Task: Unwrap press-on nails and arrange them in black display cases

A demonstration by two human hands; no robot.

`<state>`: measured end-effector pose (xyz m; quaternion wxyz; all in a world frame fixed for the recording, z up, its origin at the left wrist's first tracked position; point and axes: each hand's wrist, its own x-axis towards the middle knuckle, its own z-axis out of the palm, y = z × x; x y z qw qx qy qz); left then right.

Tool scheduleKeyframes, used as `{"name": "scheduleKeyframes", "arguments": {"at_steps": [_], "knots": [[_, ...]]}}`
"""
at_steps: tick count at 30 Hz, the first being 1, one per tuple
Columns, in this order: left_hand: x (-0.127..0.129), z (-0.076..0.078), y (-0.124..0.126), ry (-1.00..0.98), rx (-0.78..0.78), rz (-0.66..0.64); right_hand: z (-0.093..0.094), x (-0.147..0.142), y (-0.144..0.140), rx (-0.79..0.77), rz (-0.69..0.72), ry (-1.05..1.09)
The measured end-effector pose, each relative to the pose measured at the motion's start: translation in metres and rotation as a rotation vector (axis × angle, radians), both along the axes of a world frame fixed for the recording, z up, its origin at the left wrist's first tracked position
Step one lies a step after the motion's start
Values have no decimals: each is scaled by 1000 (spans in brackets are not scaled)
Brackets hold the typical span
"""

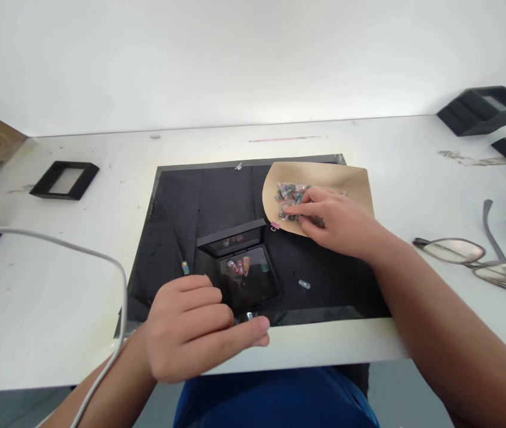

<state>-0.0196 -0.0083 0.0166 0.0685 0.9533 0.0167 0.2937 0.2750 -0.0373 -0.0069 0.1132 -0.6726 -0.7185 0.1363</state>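
My right hand (340,223) reaches into a beige tray (355,175), its index finger stretched and thumb apart. Its fingertips touch a pile of small, shiny, nail-like pieces (286,191), some seemingly in clear wrapping. Near the mat's front edge, my left hand (199,333) has curled fingers, with thumb and index tip close together; whatever may be between them is hidden. A small shiny piece (249,315) shows just behind that index finger. Beyond the left hand, an open black compact case (253,288) with a mirrored lid holds several reddish, patterned nail-like pieces (239,266).
A black mat (217,190) lies under the case and tray. On it are a pale piece (304,284) and a colourful one (185,267). Glasses (455,251) lie at right. A white cable (122,267) crosses my left forearm. Black frames (65,180) stand on the table.
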Motion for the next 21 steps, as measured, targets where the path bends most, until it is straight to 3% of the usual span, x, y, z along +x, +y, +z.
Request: {"name": "scheduleKeyframes", "arguments": {"at_steps": [9,14,21], "knots": [[3,1,1,12,-5,-7,7,1,-6,-59,49,120],[3,2,1,22,0,-7,9,3,-9,-95,149,286],[0,-3,0,5,-31,-5,9,4,-8,6,182,353]]}}
